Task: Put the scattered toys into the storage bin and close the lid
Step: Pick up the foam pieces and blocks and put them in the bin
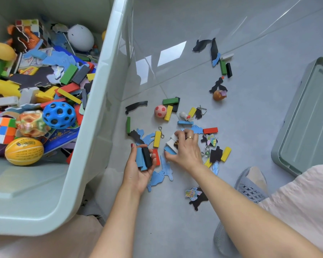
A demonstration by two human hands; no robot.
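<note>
Bin (93, 127) at left, part-filled; left hand (138, 170) grips blue and black blocks (144, 158); right hand (185, 149) pinches floor pieces (172, 144); lid (306, 116) off

The floor (222, 21) consists of glossy pale grey tiles with thin grout lines running diagonally; bright window reflections fall on it near the top centre. Two grey perforated slippers (250, 185) stand on the tiles at lower right, one partly hidden. Pale pink textured fabric (304, 202) covers the lower right corner, and beige fabric (50, 244) fills the lower left.
</note>
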